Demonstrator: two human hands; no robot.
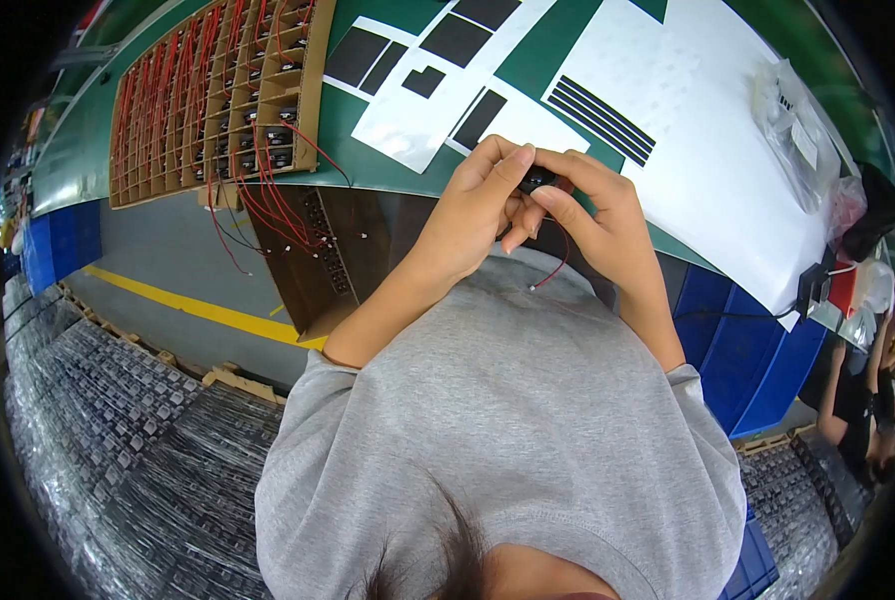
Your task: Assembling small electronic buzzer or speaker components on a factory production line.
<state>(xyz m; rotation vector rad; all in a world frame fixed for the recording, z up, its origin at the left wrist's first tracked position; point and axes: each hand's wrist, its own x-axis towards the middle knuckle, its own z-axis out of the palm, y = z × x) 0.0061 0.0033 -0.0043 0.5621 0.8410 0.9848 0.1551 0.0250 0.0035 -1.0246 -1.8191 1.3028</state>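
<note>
Close in front of my chest, at the table's near edge, both hands meet around a small glossy black part [537, 180] with a thin red wire [568, 250] that hangs down to a white plug. My left hand [476, 208] is closed on its left side, thumb on top. From the right, my right hand [605, 207] pinches the same part between thumb and fingers. Fingers cover much of it, so its exact kind is not visible. Just beyond lie white backing sheets [398, 128] bearing black rectangular pads [456, 38].
At left, a cardboard divider box [320, 75] holds similar black parts, red wires trailing over the table edge. Black strips [600, 120] lie on a large white sheet [708, 150]. Plastic bags [796, 135] sit at right. Blue bins [743, 350] stand below; another person [858, 410] is far right.
</note>
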